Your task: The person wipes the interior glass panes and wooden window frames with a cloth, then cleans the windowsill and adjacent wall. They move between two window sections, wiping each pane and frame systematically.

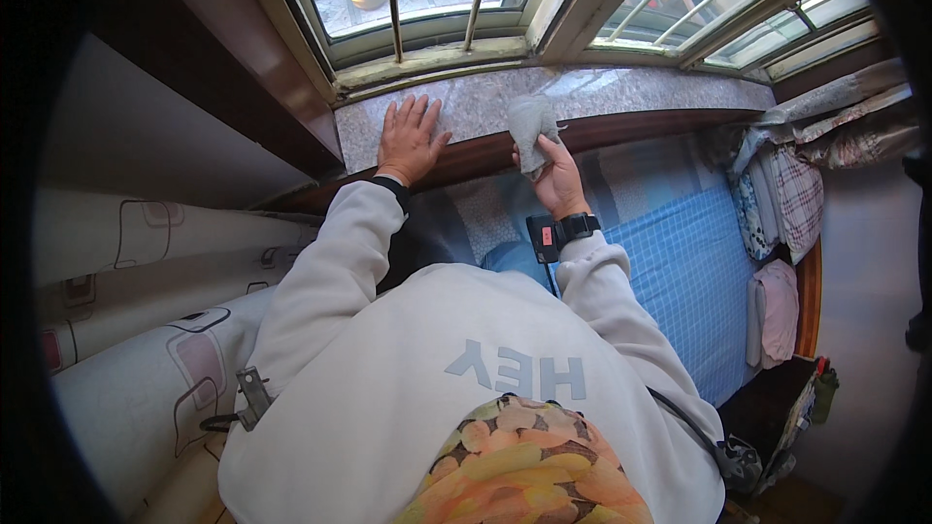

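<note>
A speckled stone windowsill point(473, 102) with a dark wooden front edge runs below the windows. My left hand point(411, 137) lies palm down on its left part, fingers spread and holding nothing. A crumpled grey cloth point(533, 132) is gripped in my right hand point(562, 178), which is at the sill's front edge; the cloth's upper part reaches over the stone. A black band with a small box point(545, 239) and a cable is strapped at my right wrist.
Barred windows point(429, 36) rise behind the sill. A bed with a blue checked sheet point(677, 269) lies below on the right, with folded bedding point(783, 204) at its far end. Patterned curtains point(167, 327) hang at left, and a bunched curtain point(852, 113) at right.
</note>
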{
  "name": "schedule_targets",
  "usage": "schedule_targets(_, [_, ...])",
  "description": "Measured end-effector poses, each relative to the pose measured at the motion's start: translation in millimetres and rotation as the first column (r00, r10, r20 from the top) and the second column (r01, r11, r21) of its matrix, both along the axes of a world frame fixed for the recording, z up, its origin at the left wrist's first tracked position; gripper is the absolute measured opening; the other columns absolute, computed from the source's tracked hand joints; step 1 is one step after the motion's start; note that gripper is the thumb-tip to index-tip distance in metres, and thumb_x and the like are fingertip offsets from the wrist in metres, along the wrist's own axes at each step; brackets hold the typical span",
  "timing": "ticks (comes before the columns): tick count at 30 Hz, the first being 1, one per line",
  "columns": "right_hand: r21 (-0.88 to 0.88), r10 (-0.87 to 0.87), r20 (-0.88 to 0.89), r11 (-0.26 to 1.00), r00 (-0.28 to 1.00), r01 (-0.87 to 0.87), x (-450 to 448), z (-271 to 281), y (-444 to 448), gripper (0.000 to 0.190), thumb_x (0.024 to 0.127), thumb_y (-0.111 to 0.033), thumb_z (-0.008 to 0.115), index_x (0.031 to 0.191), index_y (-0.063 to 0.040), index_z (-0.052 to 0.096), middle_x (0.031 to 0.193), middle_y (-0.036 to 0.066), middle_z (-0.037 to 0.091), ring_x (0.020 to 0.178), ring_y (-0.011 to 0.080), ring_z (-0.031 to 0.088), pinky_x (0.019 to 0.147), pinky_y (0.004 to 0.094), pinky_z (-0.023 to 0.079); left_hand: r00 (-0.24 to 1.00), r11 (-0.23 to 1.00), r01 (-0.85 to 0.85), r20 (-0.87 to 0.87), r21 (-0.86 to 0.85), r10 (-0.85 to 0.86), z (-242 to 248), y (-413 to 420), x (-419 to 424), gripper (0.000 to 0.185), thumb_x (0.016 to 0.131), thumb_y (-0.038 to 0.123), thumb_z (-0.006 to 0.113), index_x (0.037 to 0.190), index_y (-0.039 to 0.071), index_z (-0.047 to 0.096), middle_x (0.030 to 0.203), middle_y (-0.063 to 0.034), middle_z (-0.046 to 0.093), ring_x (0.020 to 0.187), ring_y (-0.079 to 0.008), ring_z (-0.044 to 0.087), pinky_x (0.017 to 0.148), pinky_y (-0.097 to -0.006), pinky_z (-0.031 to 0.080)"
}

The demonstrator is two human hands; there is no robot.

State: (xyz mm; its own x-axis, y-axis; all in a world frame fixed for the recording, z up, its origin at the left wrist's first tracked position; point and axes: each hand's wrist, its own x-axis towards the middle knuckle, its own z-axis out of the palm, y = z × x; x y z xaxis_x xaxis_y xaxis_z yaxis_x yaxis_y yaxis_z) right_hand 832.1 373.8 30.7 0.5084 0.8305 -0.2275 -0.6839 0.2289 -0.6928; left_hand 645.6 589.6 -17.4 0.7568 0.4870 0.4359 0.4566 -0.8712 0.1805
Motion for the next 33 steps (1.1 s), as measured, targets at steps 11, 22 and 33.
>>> schedule_targets(11, [-0.384, 0.068, 0.602, 0.898, 0.795, 0.213, 36, -42, 80, 0.046, 0.090, -0.029, 0.077, 0.124, 0.001, 0.066, 0.108, 0.010, 0.074, 0.098, 0.0228, 0.069, 0.085, 0.0357, 0.054, 1.000, 1.000, -0.003, -0.003, 0.013, 0.003, 2, 0, 1, 0.063, 0.096, 0.050, 0.059, 0.148, 0.016, 0.049, 0.150, -0.0121, 0.049, 0.143, -0.0323, 0.039, 0.121, -0.0538, 0.020])
schedule_targets(22, [-0.165, 0.185, 0.981, 0.651, 0.057, 0.741, 56, -50, 60, 0.039, 0.089, -0.035, 0.069, 0.120, -0.013, 0.067, 0.127, 0.011, 0.063, 0.121, 0.0359, 0.056, 0.100, 0.0504, 0.043, 1.000, 1.000, -0.009, -0.022, 0.016, 0.010, 3, -1, 1, 0.064, 0.096, 0.051, 0.057, 0.148, 0.015, 0.049, 0.151, -0.0123, 0.048, 0.143, -0.0322, 0.039, 0.122, -0.0543, 0.018])
schedule_targets(33, [-0.085, 0.255, 0.910, 0.886, -0.326, 0.456, 33, -35, 57, 0.044, 0.085, -0.014, 0.068, 0.128, -0.019, 0.064, 0.133, 0.004, 0.063, 0.118, 0.0320, 0.057, 0.102, 0.0448, 0.045, 0.997, 1.000, -0.013, -0.073, 0.020, 0.015, 0, 1, 3, 0.066, 0.096, 0.054, 0.057, 0.149, 0.015, 0.049, 0.152, -0.0118, 0.048, 0.145, -0.0320, 0.037, 0.123, -0.0548, 0.016])
